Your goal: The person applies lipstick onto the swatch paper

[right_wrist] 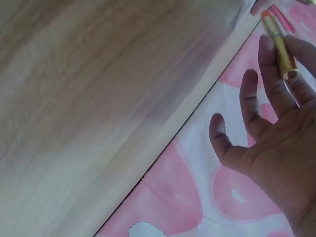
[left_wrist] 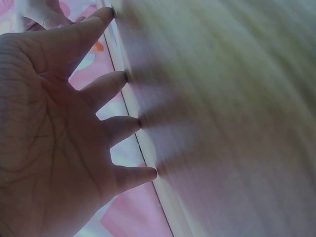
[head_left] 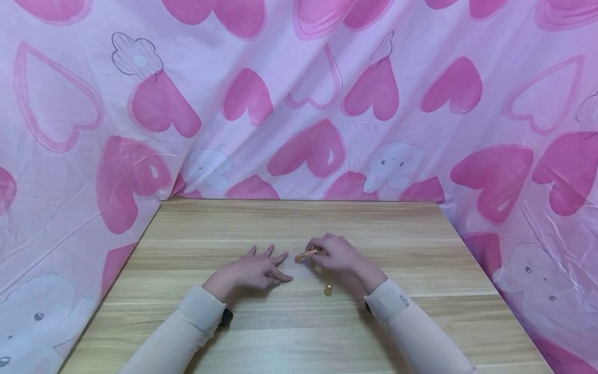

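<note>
A gold lipstick [head_left: 306, 254] with its orange-red tip bared is pinched between the thumb and fingers of my right hand [head_left: 337, 253]. In the right wrist view the lipstick's gold tube [right_wrist: 284, 55] shows between the fingertips, while the other fingers stand loosely bent. Its tip points left, toward my left hand [head_left: 252, 270]. That hand is spread palm down over the table, fingers apart, its fingertips [left_wrist: 140, 123] right at the wood in the left wrist view. A small gold cap [head_left: 328, 290] stands on the table just in front of the right hand.
The wooden table [head_left: 299, 221] has light plank stripes. A pink curtain [head_left: 299, 78] with hearts and cloud figures hangs behind it and along both sides. A dark wrist strap [head_left: 226, 317] shows beneath the left sleeve.
</note>
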A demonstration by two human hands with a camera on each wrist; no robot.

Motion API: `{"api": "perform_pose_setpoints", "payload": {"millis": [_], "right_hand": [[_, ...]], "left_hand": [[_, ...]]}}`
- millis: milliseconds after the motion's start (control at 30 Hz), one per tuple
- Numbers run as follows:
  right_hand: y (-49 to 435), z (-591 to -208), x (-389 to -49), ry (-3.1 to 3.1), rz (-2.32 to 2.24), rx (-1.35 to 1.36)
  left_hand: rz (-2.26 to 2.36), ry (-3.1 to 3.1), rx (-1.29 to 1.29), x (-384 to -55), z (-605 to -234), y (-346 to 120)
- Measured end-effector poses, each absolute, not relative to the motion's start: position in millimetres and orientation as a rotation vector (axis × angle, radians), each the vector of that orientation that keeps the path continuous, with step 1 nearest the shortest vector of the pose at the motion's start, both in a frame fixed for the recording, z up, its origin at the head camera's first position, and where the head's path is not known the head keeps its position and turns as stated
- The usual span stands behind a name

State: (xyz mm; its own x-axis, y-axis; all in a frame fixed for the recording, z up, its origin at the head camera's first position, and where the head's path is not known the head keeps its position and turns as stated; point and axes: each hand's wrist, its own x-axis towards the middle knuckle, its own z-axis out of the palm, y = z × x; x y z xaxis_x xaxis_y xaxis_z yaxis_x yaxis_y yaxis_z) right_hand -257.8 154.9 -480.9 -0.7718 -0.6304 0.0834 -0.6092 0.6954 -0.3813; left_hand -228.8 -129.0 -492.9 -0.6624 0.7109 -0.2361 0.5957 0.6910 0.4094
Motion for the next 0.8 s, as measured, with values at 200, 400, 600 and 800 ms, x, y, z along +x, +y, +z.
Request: {"api": "perform_pose_setpoints", "payload": {"millis": [200, 400, 600, 800], "right_hand": [[155.7, -479.5, -259.6, 2.921, -0.519, -0.950], [155.7, -482.7, -260.6, 2.934, -0.519, -0.897], [155.4, -484.5, -260.8, 2.935, -0.498, -0.891], [154.9, -483.6, -260.4, 2.914, -0.460, -0.877]], "left_hand": [[0.418, 2.525, 1.034, -228.9, -492.6, -129.4], [0.414, 2.524, 1.040, -227.9, -490.1, -129.5], [0.415, 2.522, 1.039, -228.2, -490.0, -128.9], [0.430, 2.521, 1.030, -228.9, -490.2, -128.9]]}}
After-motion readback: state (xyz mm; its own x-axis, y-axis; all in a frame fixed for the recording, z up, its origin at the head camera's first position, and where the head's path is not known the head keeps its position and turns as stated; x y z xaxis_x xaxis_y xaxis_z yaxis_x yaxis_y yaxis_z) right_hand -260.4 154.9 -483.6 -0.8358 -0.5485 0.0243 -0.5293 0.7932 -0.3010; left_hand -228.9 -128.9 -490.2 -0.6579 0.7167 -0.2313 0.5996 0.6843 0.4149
